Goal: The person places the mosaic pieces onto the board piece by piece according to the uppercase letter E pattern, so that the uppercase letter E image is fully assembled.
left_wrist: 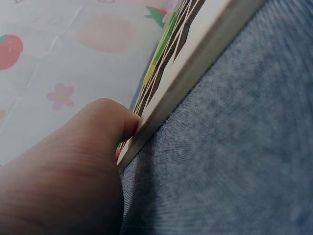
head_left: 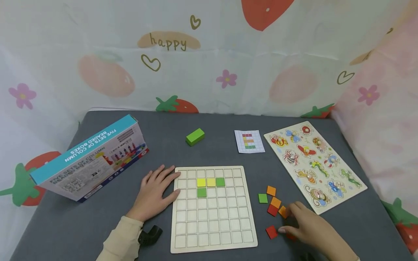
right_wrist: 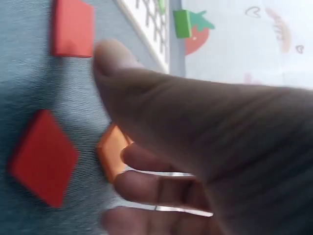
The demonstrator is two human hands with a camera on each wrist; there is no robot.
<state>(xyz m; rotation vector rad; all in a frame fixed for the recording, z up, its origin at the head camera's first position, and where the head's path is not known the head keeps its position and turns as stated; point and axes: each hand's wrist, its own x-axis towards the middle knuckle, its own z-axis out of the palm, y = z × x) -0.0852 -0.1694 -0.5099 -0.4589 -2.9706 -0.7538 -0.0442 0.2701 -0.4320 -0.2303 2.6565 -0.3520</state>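
1. Right hand, loosely parted and apparently gripping nothing, is beside an orange tile between the wooden grid board and the worktop's right edge; left hand, spread, touches the wooden grid board's left edge.
2. Left thumb meets the wooden grid board's side: probably stiff, light, easily steadied there.
3. Red tile lies just beside the thumb; likely light, hard, best pinched by opposite edges.

Can see, at the left of the dark grey counter, a slanted box with a bright blue panel and the white words "FIVE SETS OF COLUMN BEADED BOXES" upside down. Also can see a green block lying near the back edge and, over on the right, a pale board of cartoon bugs turned at an angle. Behind, a whitish cloth printed with strawberries, pink flowers, outlined hearts and "happy", pinkish at far right.
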